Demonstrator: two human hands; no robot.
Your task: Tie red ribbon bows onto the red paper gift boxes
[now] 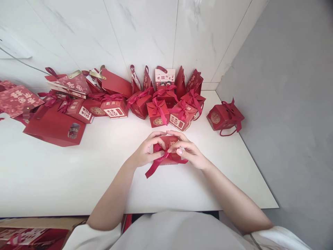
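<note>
A small red gift box (pixel 169 140) with gold lettering lies on the white table in front of me. Around it runs a dark pink ribbon (pixel 153 168), tied in a bow, one tail hanging toward me and another to the right. My left hand (pixel 147 150) is at the box's left side, thumb and index finger closed on the bow's left loop. From the right, my right hand (pixel 191 153) reaches over the box with bent fingers at the middle of the bow. Parts of the box and knot are hidden behind my fingers.
Beyond the box stand several red ribboned gift boxes (pixel 158 111) along the tiled wall. A larger red bag (pixel 56 126) lies at left, and another ribboned box (pixel 224 116) sits by the right edge of the table (pixel 78 180). Below left is a carton (pixel 43 222) with red packaging.
</note>
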